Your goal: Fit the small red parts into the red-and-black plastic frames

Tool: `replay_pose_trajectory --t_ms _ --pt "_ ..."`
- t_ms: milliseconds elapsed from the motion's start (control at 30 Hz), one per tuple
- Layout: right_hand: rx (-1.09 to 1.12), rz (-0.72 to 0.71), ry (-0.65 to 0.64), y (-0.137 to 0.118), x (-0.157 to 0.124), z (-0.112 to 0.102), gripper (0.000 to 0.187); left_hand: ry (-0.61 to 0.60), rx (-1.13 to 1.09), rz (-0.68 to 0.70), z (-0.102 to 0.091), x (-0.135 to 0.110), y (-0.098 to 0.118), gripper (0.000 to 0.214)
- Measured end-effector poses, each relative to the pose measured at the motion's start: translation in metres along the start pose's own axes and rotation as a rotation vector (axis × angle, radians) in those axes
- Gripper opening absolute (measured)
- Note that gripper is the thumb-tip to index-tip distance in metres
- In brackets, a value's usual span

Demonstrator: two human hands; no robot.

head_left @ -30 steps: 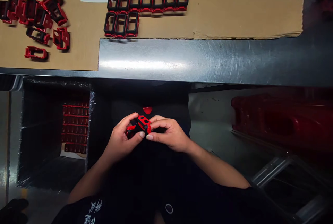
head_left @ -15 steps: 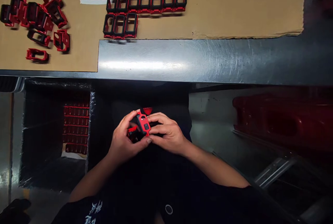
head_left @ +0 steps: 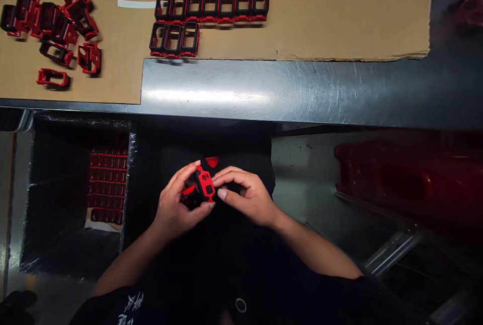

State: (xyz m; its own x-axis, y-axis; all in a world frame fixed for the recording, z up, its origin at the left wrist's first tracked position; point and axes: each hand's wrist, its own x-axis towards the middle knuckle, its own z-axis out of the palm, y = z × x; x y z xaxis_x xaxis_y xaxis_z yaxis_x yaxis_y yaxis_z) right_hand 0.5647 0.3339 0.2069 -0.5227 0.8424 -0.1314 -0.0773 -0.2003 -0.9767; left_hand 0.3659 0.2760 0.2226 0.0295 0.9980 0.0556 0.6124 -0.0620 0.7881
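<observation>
One small red-and-black part [head_left: 204, 185] is pinched between both hands, held before the dark shirt and below the near edge of the worktop [head_left: 302, 88]. The left hand [head_left: 175, 207] is closed on it from 9 o'clock, forefinger above and thumb beneath. The right hand [head_left: 247, 196] is closed on it from 3 o'clock by the tips of thumb and forefinger. One further red piece [head_left: 212, 162] is seen just at 12 o'clock of the part; whether it is touched cannot be told.

On the worktop, at 12 o'clock of the hands, cardboard sheeting [head_left: 358, 13] is laid. Upright black-and-red frames are lined up on it: three in the nearest row [head_left: 173, 39], seven in the second row [head_left: 211, 3], and a third row cut off by the top edge. At 10 o'clock a loose heap [head_left: 49, 18] of the same frames is scattered. Three lie singly at its near side, while the rest overlap and cannot be counted. One white strip [head_left: 136, 4] lies between heap and rows.

At 9 o'clock, under the worktop, one dark film-lined box [head_left: 56, 214] is filled with stacked red parts [head_left: 107, 184].
</observation>
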Motion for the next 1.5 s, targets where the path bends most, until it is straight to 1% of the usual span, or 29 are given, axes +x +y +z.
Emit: replay_pose_trajectory --t_ms 133,233,333,400,467,600,733,867,967,1100,1267,1400,1500 --pt "0.147 0.170 -0.026 -0.001 -0.001 0.002 0.013 -0.005 0.048 0.046 -0.001 0.001 0.002 0.072" --pt "0.185 0.237 -0.038 -0.002 -0.002 0.003 0.015 -0.005 0.082 0.071 -0.001 -0.001 0.001 0.074" --pt "0.210 0.272 -0.032 -0.004 0.000 0.005 0.020 -0.005 0.128 0.098 0.002 -0.002 0.000 0.073" --pt "0.202 0.263 -0.019 -0.006 0.001 0.007 0.026 0.001 0.155 0.115 0.004 -0.003 0.000 0.075" --pt "0.157 0.235 0.004 -0.007 0.002 0.011 0.031 0.020 0.171 0.144 0.005 -0.003 -0.002 0.082" --pt "0.032 0.173 0.051 -0.007 0.004 0.017 0.038 0.072 0.209 0.278 0.007 -0.004 -0.008 0.100" --pt "-0.051 0.129 0.084 -0.004 0.004 0.019 0.034 0.085 0.266 0.395 0.007 -0.004 -0.014 0.109" --pt "-0.027 0.146 0.083 -0.001 0.003 0.019 0.028 0.120 0.345 0.430 0.008 -0.004 -0.018 0.116" --pt "0.070 0.216 0.059 0.002 0.001 0.017 0.029 0.123 0.346 0.435 0.007 -0.005 -0.022 0.117" --pt "0.311 0.370 -0.008 0.007 0.001 0.012 0.034 0.088 0.249 0.434 0.006 -0.008 -0.025 0.114" --pt "0.623 0.472 -0.124 0.016 0.005 0.008 0.039 0.025 0.079 0.341 0.003 -0.006 -0.020 0.111" --pt "0.716 0.568 -0.197 0.020 0.008 0.008 0.037 -0.009 0.021 0.318 0.004 -0.003 -0.014 0.108" --pt "0.772 0.614 -0.231 0.022 0.009 0.008 0.035 0.012 0.015 0.285 0.005 -0.004 -0.012 0.108"
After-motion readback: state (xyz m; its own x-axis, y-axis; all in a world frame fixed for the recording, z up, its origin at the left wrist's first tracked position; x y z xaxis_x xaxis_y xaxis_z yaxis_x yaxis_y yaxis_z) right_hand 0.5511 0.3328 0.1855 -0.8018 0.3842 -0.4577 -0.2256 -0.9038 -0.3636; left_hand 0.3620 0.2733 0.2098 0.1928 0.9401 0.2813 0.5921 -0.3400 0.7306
